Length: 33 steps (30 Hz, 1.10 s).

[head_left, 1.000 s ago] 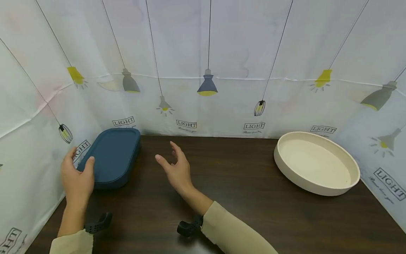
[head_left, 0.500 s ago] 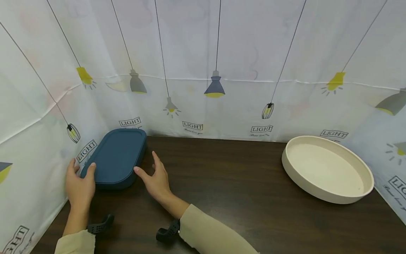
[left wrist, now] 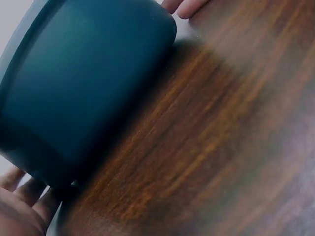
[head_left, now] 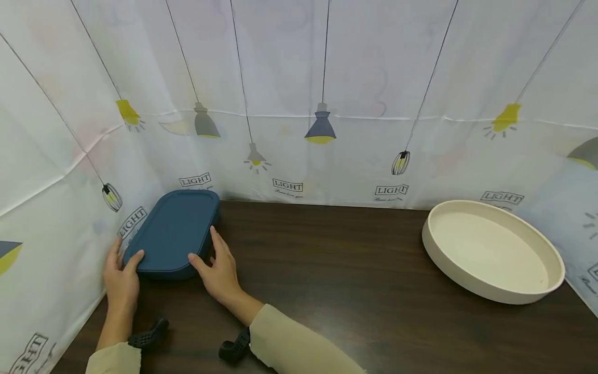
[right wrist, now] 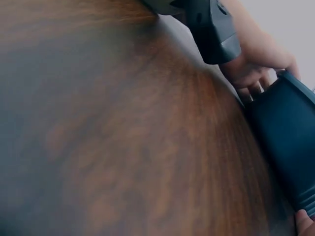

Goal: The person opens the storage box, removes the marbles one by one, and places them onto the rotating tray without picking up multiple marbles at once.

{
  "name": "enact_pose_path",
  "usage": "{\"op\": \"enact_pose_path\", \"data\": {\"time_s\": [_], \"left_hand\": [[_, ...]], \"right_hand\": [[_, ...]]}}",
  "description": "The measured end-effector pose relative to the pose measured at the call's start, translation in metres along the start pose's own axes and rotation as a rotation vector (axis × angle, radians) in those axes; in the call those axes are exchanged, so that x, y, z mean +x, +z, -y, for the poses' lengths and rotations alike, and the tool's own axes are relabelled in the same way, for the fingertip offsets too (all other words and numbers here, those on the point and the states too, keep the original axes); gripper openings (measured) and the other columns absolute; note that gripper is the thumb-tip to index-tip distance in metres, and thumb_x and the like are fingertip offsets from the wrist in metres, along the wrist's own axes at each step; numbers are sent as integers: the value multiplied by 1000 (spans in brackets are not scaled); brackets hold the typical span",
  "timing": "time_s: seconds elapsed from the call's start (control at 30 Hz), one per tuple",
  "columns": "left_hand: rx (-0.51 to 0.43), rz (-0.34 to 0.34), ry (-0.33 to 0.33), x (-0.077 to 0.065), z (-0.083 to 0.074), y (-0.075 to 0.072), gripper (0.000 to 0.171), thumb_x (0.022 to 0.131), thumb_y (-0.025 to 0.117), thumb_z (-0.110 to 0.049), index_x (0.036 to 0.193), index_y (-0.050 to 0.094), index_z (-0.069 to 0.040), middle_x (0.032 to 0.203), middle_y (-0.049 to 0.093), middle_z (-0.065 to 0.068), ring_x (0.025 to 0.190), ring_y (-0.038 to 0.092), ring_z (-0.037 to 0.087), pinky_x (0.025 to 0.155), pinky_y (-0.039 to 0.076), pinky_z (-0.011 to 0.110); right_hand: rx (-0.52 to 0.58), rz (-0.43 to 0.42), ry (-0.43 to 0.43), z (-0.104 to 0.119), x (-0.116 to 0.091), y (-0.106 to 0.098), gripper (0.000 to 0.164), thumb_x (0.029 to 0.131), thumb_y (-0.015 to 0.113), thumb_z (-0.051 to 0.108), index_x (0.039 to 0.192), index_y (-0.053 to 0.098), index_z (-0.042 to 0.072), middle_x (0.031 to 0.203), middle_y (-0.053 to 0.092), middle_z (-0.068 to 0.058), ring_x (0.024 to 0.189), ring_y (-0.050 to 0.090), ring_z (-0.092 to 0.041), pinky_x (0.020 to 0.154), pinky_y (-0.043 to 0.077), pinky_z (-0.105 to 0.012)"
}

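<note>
Left hand (head_left: 122, 280) half open, curled round near-left corner of dark-blue rounded box (head_left: 174, 231); right hand (head_left: 221, 272) half open, thumb and fingers gripping near-right corner; box on left part of wood-grain table (head_left: 345, 270)

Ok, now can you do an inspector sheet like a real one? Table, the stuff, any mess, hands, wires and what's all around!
Surface: dark, wood-grain table.
Job's things: blue box, back left, against the cloth, between both hands.
Clutter: only a round cream tray, off to the right, touched by neither hand.
Hands: left hand holds the box's near left corner, right hand the near right one; black device at each wrist.
Cables: nothing seen; the thin lines are printed lamp cords.
Surroundings: creased white cloth with lamp pictures and "LIGHT", behind and at the sides.
</note>
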<state>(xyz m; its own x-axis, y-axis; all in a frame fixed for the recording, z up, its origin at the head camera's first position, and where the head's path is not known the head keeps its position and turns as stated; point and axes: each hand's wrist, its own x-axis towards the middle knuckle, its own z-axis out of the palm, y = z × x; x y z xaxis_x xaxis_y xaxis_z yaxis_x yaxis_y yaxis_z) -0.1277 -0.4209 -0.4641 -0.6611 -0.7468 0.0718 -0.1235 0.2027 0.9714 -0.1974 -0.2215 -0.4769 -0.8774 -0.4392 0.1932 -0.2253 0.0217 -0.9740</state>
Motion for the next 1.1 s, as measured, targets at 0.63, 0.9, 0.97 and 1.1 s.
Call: {"op": "enact_pose_path", "data": {"time_s": [0.63,0.9,0.97,1.1], "left_hand": [[166,90,86,-12,-2,13,53,103,54,-34,155,42,-28,166,32,-1,155,26,23,125,22,49],[151,60,107,-26,-4,37,51,102,57,-34,152,47,-32,162,40,-2,148,37,20,117,32,38],[156,50,117,-30,-4,43,51,102,58,-33,151,48,-33,160,43,-2,135,48,17,106,37,28],[159,48,128,-39,-6,50,51,101,59,-33,151,47,-33,157,47,5,121,53,11,89,37,16]], "right_hand": [[22,24,-40,-3,-5,-24,63,101,57,35,158,32,32,164,33,7,151,33,-14,110,48,-35],[-3,11,-23,-7,-9,-48,62,101,57,35,157,32,36,163,34,10,151,33,-14,110,48,-35],[-6,18,-30,-8,-10,-55,62,101,55,35,158,31,37,164,33,9,152,31,-14,110,48,-36],[-7,27,-37,-11,-13,-63,61,102,54,34,158,30,36,165,31,7,153,30,-16,111,47,-39]]}}
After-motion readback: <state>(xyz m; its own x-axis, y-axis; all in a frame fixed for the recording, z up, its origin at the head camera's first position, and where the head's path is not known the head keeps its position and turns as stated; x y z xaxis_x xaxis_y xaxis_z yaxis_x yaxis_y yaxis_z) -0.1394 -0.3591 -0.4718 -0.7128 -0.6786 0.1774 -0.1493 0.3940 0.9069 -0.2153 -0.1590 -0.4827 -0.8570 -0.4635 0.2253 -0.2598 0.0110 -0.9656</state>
